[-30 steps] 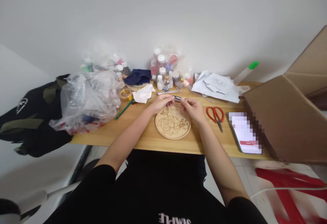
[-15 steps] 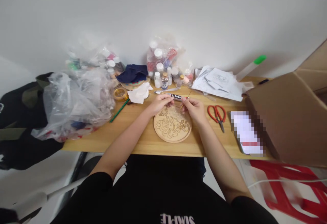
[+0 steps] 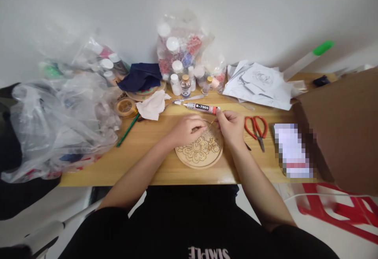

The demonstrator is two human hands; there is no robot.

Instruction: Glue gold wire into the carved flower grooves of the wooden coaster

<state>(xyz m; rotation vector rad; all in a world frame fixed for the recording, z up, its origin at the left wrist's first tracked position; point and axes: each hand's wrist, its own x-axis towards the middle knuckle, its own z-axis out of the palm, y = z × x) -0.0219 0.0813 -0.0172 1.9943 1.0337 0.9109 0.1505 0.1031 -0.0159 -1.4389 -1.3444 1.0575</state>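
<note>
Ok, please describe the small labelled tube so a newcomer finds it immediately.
On the yellowish wooden table, find the round wooden board with flower outlines. Just beyond lies a slim silver tube, its red end by the right hand. Its black B-7000 label distinguishes it from the small bottles behind.

Craft corner, wooden table (image 3: 130, 148), pliers (image 3: 260, 137), B-7000 tube (image 3: 201, 107)

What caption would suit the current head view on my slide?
Left hand and right hand at a flower-patterned round board, B-7000 tube just beyond, red-handled pliers to the right.
</note>
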